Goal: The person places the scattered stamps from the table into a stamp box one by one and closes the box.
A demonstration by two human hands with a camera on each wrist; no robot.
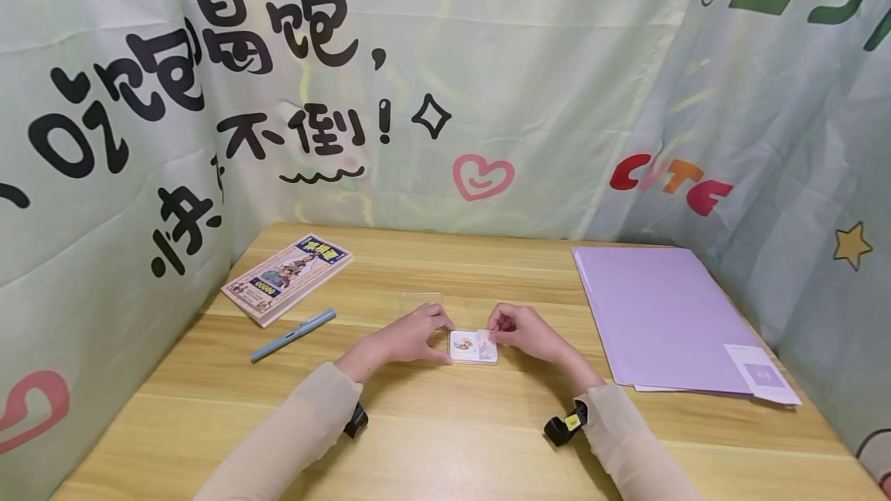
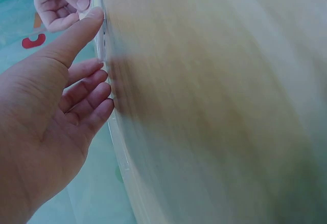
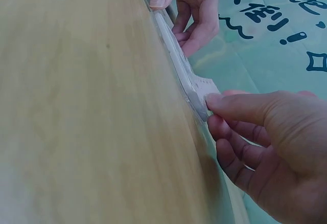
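Observation:
A small white square case with a cartoon picture lies flat on the wooden table between my hands. My left hand holds its left edge, thumb at the near corner and fingers at the far corner. In the left wrist view the left hand has its thumb tip on the case edge. My right hand pinches a small pale card over the case's right part. The right wrist view shows the right hand pinching that card at the edge of the case.
A clear plastic piece lies just behind my left hand. Further left are a blue-grey pen and a picture book. A purple folder with a white slip covers the right side. Printed cloth walls surround the table.

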